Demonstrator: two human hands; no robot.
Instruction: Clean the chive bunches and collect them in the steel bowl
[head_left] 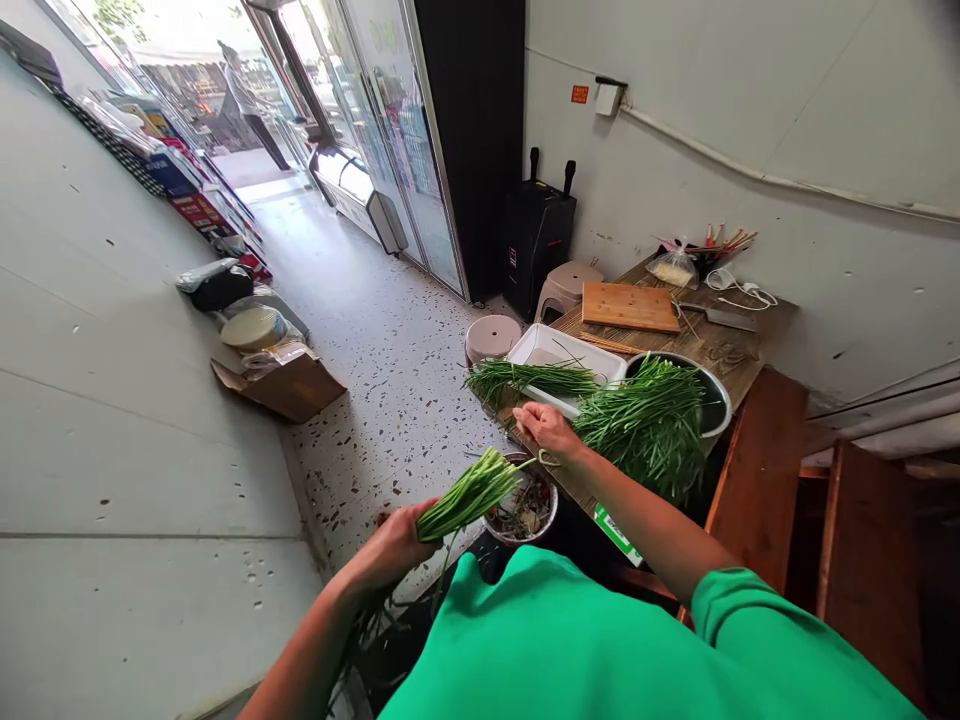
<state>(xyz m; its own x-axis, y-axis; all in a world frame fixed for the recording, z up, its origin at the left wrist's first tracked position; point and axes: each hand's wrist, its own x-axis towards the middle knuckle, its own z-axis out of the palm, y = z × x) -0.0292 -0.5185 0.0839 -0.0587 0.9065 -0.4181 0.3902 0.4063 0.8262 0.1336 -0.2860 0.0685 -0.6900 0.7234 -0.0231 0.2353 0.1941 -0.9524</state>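
A speckled floor [375,330] runs from the near part of the room to a bright doorway at the far left, with pale walls [712,80] on both sides. On the wooden table [776,318] at right, a white tray [535,347] has long green stalks [551,378] lying across its near side, spilling past its left edge. Just right of it, a metal bowl [721,402] is heaped with more greens [641,415], which hang over its near rim. A bin [553,522] below the table's near left edge holds dry-looking scraps [527,508]. The left hand [409,532] is closed around a bunch of stalks [471,495], its pale ends pointing right, beside and partly over the bin. The right hand [546,428] is between the bin and the tray, fingers curled in; whether it pinches anything I cannot tell. Farther back on the table are a cutting board [630,306], a cleaver [729,318] and a plastic bag [675,268] of something pale. Two stools [493,335] and a black speaker [536,240] stand beyond, near a glass-door fridge [397,120]; at left, an open cardboard box [304,390] holds packed goods
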